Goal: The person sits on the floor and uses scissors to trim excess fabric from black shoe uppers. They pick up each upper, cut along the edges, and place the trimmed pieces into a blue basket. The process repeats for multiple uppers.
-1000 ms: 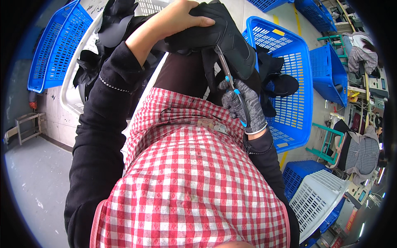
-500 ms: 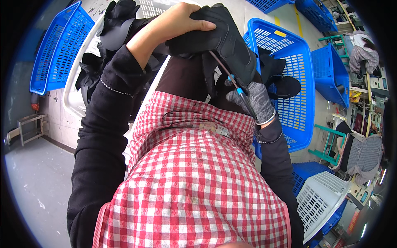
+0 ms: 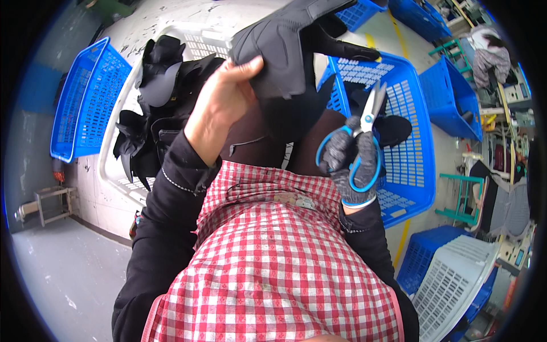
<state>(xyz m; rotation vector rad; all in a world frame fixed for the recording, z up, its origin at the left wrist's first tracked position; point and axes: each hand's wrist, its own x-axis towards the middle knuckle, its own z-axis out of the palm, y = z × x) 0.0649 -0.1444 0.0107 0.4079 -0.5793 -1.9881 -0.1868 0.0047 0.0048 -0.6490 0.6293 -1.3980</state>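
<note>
The bare left hand pinches a black fabric glove; at 3 o'clock, the gloved right hand grips blue-handled scissors, blades open, ready to snip next

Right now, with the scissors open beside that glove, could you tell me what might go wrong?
1. The blue-handled scissors in the right hand point up with blades parted, close to the bare left hand: a nick is possible.
2. The black padded work glove is pinched by one edge and might slip into the blue plastic basket.
</note>
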